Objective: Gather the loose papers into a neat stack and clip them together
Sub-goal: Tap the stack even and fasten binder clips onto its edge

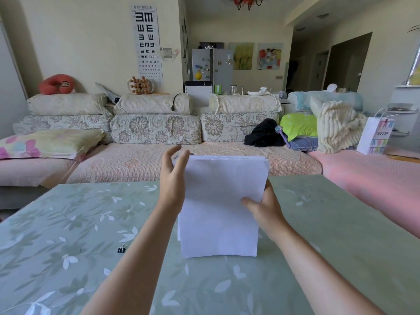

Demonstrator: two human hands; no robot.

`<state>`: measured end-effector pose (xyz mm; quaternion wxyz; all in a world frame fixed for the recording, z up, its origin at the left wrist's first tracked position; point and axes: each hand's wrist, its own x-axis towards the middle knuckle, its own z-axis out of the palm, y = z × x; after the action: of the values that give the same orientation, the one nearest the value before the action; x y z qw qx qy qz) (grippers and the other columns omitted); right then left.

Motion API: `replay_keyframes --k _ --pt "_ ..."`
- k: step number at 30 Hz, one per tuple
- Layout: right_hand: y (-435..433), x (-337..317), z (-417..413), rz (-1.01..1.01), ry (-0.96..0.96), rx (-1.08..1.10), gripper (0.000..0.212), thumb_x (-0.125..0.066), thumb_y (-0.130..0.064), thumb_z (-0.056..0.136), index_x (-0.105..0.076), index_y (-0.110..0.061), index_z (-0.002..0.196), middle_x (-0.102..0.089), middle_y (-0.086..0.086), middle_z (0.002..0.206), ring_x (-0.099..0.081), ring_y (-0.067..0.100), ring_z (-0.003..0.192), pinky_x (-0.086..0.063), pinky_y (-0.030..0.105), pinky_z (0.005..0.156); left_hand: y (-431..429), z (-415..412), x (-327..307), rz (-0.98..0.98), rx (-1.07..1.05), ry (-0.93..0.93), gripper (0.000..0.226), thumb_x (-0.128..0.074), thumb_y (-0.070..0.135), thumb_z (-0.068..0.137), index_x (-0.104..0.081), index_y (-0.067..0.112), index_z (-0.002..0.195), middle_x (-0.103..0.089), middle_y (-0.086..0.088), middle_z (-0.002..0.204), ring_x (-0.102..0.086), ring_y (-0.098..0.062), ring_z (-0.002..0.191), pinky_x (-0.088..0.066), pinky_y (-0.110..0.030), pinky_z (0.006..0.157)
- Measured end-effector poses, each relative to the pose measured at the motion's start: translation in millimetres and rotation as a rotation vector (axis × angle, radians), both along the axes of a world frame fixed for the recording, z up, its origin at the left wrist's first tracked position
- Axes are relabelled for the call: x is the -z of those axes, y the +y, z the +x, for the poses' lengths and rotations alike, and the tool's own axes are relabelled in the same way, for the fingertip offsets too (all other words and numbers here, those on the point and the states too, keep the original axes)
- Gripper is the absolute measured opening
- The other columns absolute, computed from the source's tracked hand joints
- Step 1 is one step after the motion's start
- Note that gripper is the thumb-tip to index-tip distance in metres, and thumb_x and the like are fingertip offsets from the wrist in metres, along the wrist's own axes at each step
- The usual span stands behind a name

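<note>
Head view, looking down past both forearms: holding the paper stack (221, 201) upright and standing it on its bottom edge on the table (68, 223), most likely so that the sheets are dropping level against the flat top. Showing a nearly square front face, yet fanning a little along the top edge and peeking out slightly at the lower left, so judging the squaring as not yet finished. Pinching the stack's right edge about halfway up with the right hand (267, 210), laying the thumb across the front sheet and wrapping the other fingers behind, out of sight, apparently for steadying the sheets and stopping them from toppling or sliding apart. Raising the left hand (172, 178) beside the upper left edge, fingers apart and loosely curved, gripping nothing. Seeming to be brushing that edge with the palm side, though not allowing a sure call between touching and just beside. Probably serving as a guide for patting that side flush. Leaving the small black binder clip (122, 247) lying on the table, well apart from the stack, to its left and nearer the camera, untouched and within easy reach of the free left hand, presumably waiting for the moment when the edges are matching. Facing, beyond the table, a long sofa (147, 160) piled with cushions, with an eye chart (146, 42) hanging on the wall behind it and a white paper bag (375, 137) standing at its right end, none of it bearing on the job
</note>
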<state>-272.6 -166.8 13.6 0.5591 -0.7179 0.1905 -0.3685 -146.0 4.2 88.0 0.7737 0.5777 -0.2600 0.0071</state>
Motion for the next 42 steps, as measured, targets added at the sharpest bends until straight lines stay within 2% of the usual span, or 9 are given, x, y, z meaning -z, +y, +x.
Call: replay_keyframes --k 5,9,15,19,22,26,30,39,42 --pt "1 3 4 0.073 -0.038 -0.032 0.051 -0.067 -0.012 0.068 -0.057 -0.025 0.116 -0.072 -0.003 0.104 -0.070 0.010 0.094 -0.052 0.022 0.072 -7 3 -20 0.028 -0.092 0.205 0.014 -0.067 0.030 0.086 -0.072 0.021 0.095 -0.073 0.001 0.091 -0.059 -0.011 0.074 -0.045 -0.026 0.067" --pt "-3 0 7 0.128 -0.096 -0.078 0.045 -0.066 -0.017 0.071 -0.062 -0.023 0.116 -0.074 0.002 0.107 -0.071 0.020 0.099 -0.054 0.039 0.086 -11 7 -29 0.027 -0.120 0.170 0.019 -0.074 0.019 0.082 -0.071 0.019 0.100 -0.073 0.002 0.090 -0.060 -0.005 0.070 -0.044 -0.022 0.063" --pt "-5 1 10 0.089 -0.067 -0.071 0.035 -0.068 -0.018 0.079 -0.064 -0.026 0.113 -0.075 -0.005 0.106 -0.071 0.016 0.100 -0.054 0.042 0.092 -13 15 -36 0.223 -0.155 0.098 0.015 -0.071 0.016 0.074 -0.071 0.025 0.085 -0.073 0.011 0.073 -0.066 -0.014 0.074 -0.056 -0.034 0.073" --pt "-5 -2 11 0.067 -0.062 -0.070 0.027 -0.067 -0.008 0.087 -0.066 -0.025 0.108 -0.076 -0.008 0.100 -0.071 0.008 0.092 -0.052 0.029 0.080 -12 8 -47 0.823 -0.591 -0.575 0.027 -0.059 0.033 0.082 -0.070 0.037 0.105 -0.070 0.014 0.107 -0.063 -0.019 0.098 -0.047 -0.034 0.090" --pt "-3 -2 11 0.043 -0.058 -0.040 0.034 -0.067 -0.022 0.075 -0.067 -0.025 0.109 -0.076 -0.009 0.098 -0.071 0.009 0.093 -0.052 0.028 0.078 -40 -20 -50 0.830 -0.380 -1.040 0.041 -0.042 0.049 0.093 -0.065 0.032 0.122 -0.064 0.010 0.127 -0.057 -0.021 0.115 -0.037 -0.035 0.100" --pt "-4 -1 12 -0.011 -0.061 -0.033 0.050 -0.070 -0.025 0.078 -0.058 -0.036 0.124 -0.069 -0.014 0.117 -0.062 0.003 0.111 -0.049 0.030 0.094 -78 -49 -33 1.126 -0.245 -1.227 0.065 -0.033 0.064 0.093 -0.036 0.028 0.147 -0.054 0.001 0.136 -0.049 -0.026 0.123 -0.035 -0.042 0.102" --pt "-10 0 11 -0.028 -0.055 -0.058 0.038 -0.070 -0.013 0.086 -0.062 -0.030 0.119 -0.072 -0.010 0.110 -0.066 0.005 0.105 -0.050 0.029 0.090 -79 -48 -33 1.039 -0.289 -1.348 0.059 -0.044 0.049 0.093 -0.028 0.038 0.149 -0.057 0.003 0.125 -0.053 -0.024 0.113 -0.040 -0.038 0.093" --pt "-16 1 6 0.052 -0.021 -0.096 0.024 -0.064 -0.001 0.090 -0.068 -0.019 0.106 -0.076 -0.005 0.097 -0.071 0.010 0.089 -0.052 0.026 0.077 -8 6 -44 1.200 -0.421 -0.974 0.034 -0.056 0.038 0.078 -0.059 0.034 0.112 -0.068 0.006 0.102 -0.062 -0.025 0.095 -0.036 -0.029 0.069" --pt "-15 0 6 0.065 -0.025 -0.098 0.026 -0.063 0.001 0.091 -0.067 -0.019 0.107 -0.077 -0.004 0.099 -0.072 0.012 0.090 -0.053 0.025 0.075 18 28 -32 0.940 -0.308 -0.635 0.030 -0.053 0.035 0.069 -0.059 0.034 0.098 -0.066 0.007 0.079 -0.059 -0.020 0.072 -0.044 -0.029 0.062"
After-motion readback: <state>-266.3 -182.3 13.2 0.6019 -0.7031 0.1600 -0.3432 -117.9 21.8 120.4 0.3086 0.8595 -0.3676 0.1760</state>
